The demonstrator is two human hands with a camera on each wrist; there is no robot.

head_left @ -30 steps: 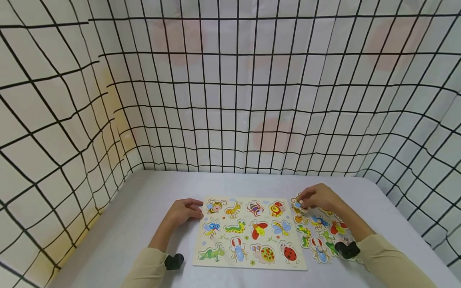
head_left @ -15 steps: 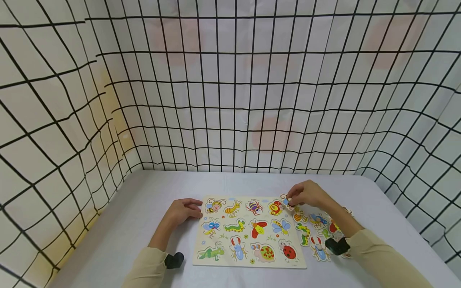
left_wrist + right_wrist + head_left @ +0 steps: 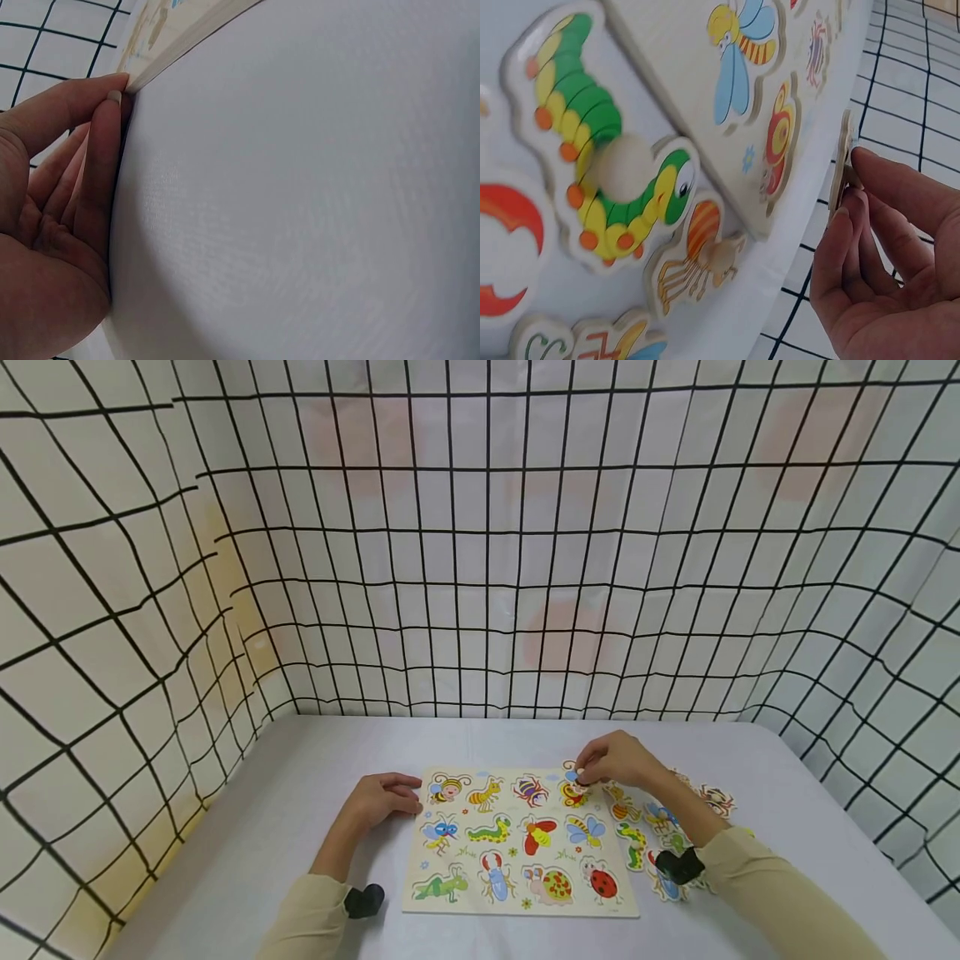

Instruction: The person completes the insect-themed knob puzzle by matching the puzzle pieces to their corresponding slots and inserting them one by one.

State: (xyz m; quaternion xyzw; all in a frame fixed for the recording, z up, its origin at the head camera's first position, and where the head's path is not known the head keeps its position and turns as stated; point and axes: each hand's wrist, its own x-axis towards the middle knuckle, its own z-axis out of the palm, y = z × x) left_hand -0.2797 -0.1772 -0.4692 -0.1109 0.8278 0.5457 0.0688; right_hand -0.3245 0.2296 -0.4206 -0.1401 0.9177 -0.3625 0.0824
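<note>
My right hand (image 3: 618, 758) pinches the small knob of a bee puzzle piece (image 3: 572, 771) between thumb and fingers. In the right wrist view this piece (image 3: 840, 169) is seen edge-on, raised off the puzzle board (image 3: 577, 909). From the head it overlaps the board's upper right corner, near the red-and-yellow insect picture (image 3: 573, 795). My left hand (image 3: 378, 799) rests on the table with its fingertips against the board's left edge. The left wrist view shows thumb and finger at the edge of the board (image 3: 187, 37), holding nothing visible.
Right of the board lie several loose knobbed pieces, among them a caterpillar (image 3: 592, 97), an orange-striped insect (image 3: 703, 232) and a spider (image 3: 717, 800), partly under my right forearm. A white table (image 3: 360, 735) is backed by white walls with a black grid (image 3: 487, 568).
My right hand has moved left with the bee piece, from the loose pieces to over the board's upper right corner. The left hand and the board have stayed put.
</note>
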